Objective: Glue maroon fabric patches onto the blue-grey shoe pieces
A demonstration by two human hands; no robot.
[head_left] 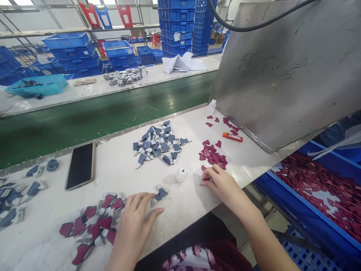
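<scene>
My right hand [221, 184] pinches a small maroon piece between thumb and fingertips, low over the white tabletop. Just beyond it lies a loose heap of flat maroon pieces [211, 154]. My left hand [137, 214] rests on the table with thumb and fingers apart. A blue-grey and white part [160, 193] lies at its fingertips; whether they touch it I cannot tell. Between my hands stands a small white rounded object with a dark tip [182, 175]. Farther back is a pile of blue-grey and white parts [158, 143]. Left of my left hand lie similar parts with maroon faces [96, 222].
A phone [81, 165] lies at the left, near more blue-grey parts [11, 199]. An orange lighter [232, 137] sits beside a slanted metal panel [282, 71]. A blue crate [316, 222] of maroon pieces stands lower right. Beyond the table runs a green belt [113, 113].
</scene>
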